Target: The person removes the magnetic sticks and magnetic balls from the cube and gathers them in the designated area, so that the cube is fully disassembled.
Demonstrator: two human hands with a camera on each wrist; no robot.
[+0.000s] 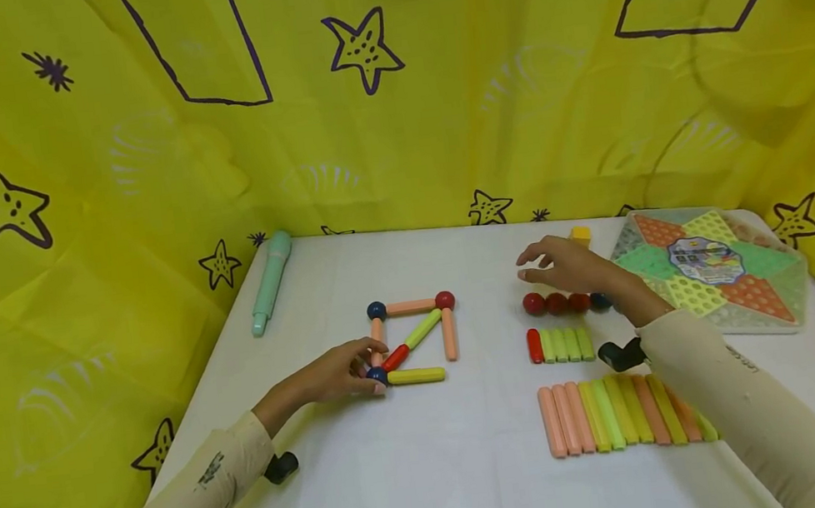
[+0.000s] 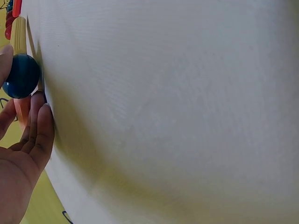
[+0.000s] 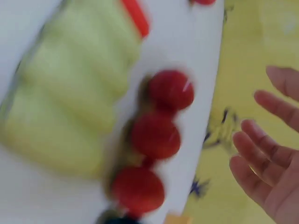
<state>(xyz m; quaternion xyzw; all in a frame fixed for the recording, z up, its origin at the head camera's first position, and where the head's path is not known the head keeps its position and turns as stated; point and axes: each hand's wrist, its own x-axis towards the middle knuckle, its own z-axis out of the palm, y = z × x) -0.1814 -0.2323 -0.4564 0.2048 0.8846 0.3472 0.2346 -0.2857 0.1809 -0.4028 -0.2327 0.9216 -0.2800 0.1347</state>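
With thumb and fingers my left hand (image 1: 334,373) holds a blue ball (image 1: 379,376) at the near left corner of a stick-and-ball shape. From that ball run a yellow stick (image 1: 416,376), a pink stick partly behind the fingers, and a diagonal of a red stick (image 1: 395,358) and a light green stick (image 1: 424,329). Another blue ball (image 1: 377,311) and a red ball (image 1: 445,300) mark the far corners, joined by a pink stick (image 1: 410,307). A further pink stick (image 1: 450,335) extends nearer from the red ball. My right hand (image 1: 567,265), fingers spread and holding nothing, hovers near a row of red balls (image 3: 155,135).
Short light green sticks (image 1: 563,345) lie beside a red stick (image 1: 535,346). Closer in is a row of long pink and yellow sticks (image 1: 610,414). A patterned flat box (image 1: 711,270), a yellow block (image 1: 581,235) and a mint microphone-shaped object (image 1: 272,282) are around the table.
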